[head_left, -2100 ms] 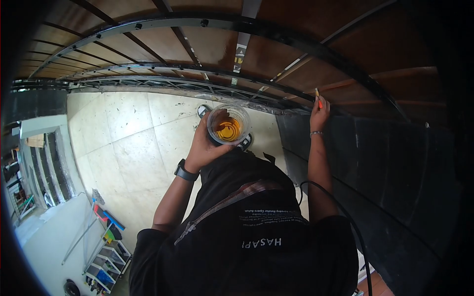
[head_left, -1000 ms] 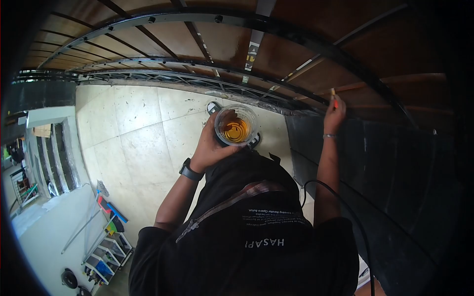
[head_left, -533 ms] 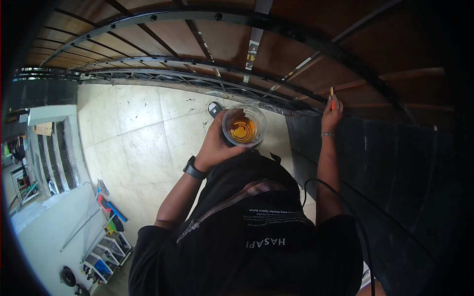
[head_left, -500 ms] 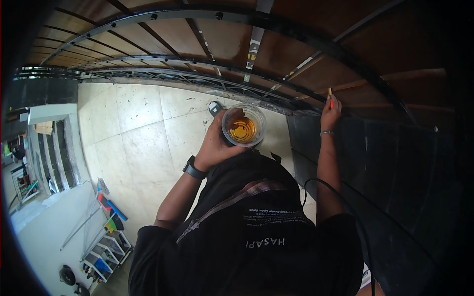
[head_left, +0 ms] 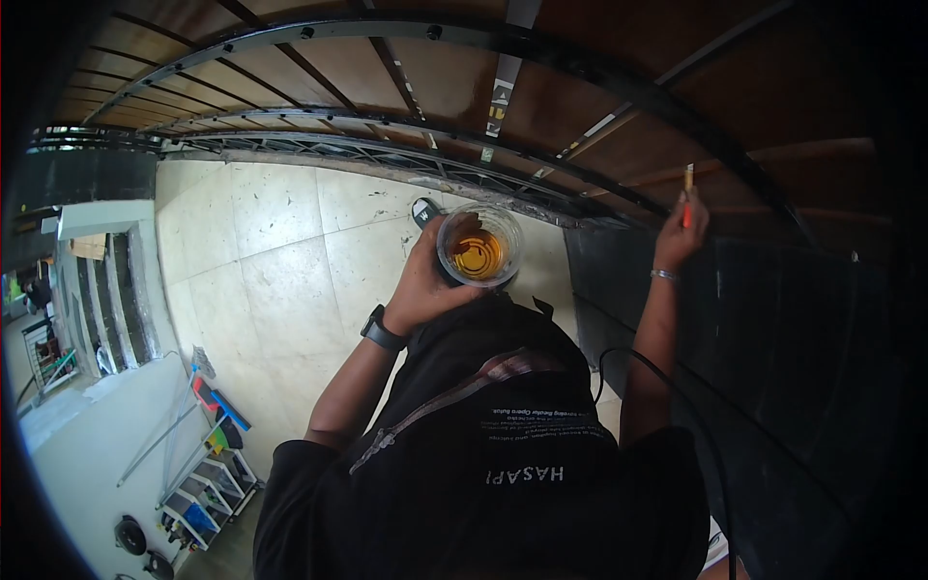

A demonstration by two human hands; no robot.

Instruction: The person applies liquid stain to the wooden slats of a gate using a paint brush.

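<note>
My L hand [head_left: 416, 292] is clamped on clear cup [head_left: 512, 249] w/ amber liquid [head_left: 476, 255] inside; R hand [head_left: 682, 237] pinches small brush [head_left: 687, 215] nr brown panels [head_left: 633, 155], contact unclear. Panels part shiny, part dull; can't tell amt done vs left

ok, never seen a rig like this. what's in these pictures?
No robot here: it is a person with two bare hands. The one viewpoint is a camera worn on the head, looking forward and down past the black shirt.

The left hand holds a clear cup with amber liquid inside. The right hand grips a slim tool, probably a brush, near the brown panels with black bars; contact is unclear.

Below is the pale floor, with a shoe on it. A white rack stands at lower left.
</note>
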